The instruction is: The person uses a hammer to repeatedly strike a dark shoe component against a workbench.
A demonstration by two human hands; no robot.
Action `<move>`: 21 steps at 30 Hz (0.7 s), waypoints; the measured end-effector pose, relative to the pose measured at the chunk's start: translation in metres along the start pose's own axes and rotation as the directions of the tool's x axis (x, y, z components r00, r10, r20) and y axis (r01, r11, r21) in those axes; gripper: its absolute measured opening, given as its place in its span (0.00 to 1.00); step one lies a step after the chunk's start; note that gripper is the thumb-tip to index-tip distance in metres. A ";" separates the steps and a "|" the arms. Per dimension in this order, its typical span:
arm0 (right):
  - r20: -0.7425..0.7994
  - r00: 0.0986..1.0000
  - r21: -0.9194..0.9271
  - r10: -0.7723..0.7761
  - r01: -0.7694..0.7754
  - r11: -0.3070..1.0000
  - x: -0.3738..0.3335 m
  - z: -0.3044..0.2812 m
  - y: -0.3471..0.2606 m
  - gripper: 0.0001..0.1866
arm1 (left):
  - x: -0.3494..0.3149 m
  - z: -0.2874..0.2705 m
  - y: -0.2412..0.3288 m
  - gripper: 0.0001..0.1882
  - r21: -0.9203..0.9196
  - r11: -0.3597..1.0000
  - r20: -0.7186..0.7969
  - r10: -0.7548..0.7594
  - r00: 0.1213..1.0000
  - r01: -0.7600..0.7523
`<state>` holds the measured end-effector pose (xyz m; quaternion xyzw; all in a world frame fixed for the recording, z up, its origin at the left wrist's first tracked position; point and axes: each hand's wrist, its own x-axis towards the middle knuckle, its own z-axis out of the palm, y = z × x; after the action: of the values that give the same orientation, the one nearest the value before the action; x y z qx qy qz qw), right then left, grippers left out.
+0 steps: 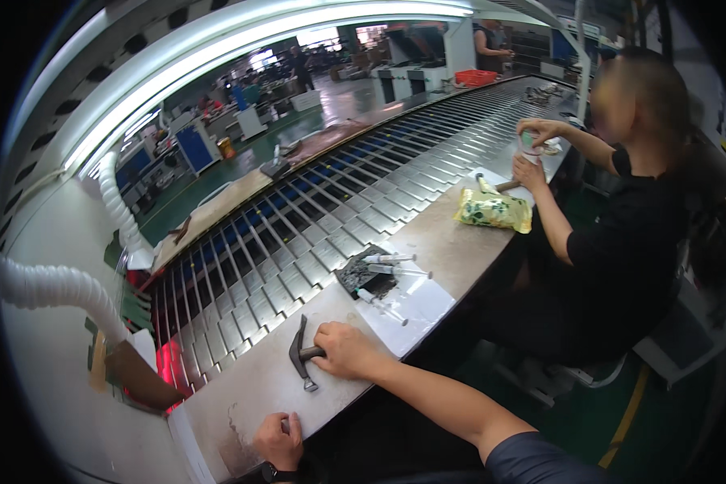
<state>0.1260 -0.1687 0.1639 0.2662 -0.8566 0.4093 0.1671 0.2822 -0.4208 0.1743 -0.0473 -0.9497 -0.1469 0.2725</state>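
My right hand [348, 350] is closed round the short handle of a hammer [302, 355], whose dark metal head points away from me over the grey worktop [258, 375]. Close to the front edge, my left hand [278, 440] rests with its fingers curled in. Something small and dark may be between its thumb and fingers, but I cannot make it out. Beyond my right hand, several syringes [398, 271] lie on a white sheet [423, 310] and partly on a dark speckled pad [355, 274].
A co-worker [629, 185] sits at right, both hands round a clear cup [530, 143]. A yellow-green soft pack [494, 210] lies before them. Metal slats [331, 230] run along the worktop's far side. White ribbed hoses [56, 286] stand at left.
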 end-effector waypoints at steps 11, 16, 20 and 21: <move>0.035 0.999 0.028 0.029 -0.030 0.999 0.001 0.003 0.002 0.17 | -0.003 0.006 -0.007 0.09 -0.018 1.000 -0.020 -0.025 0.999 0.024; -0.040 0.999 0.030 -0.018 0.020 0.999 0.000 0.007 0.000 0.17 | -0.003 0.002 -0.005 0.09 -0.017 1.000 -0.041 -0.022 0.999 0.021; -0.014 1.000 0.010 -0.006 0.007 1.000 0.001 0.008 0.004 0.17 | -0.002 0.000 0.000 0.08 -0.011 1.000 -0.026 -0.028 0.999 0.028; 0.000 1.000 -0.001 0.002 -0.002 1.000 -0.001 0.010 0.004 0.17 | -0.001 0.001 0.001 0.09 -0.016 1.000 -0.028 -0.020 0.999 0.020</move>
<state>0.1232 -0.1744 0.1544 0.2652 -0.8571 0.4089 0.1666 0.2830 -0.4199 0.1729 -0.0378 -0.9450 -0.1579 0.2840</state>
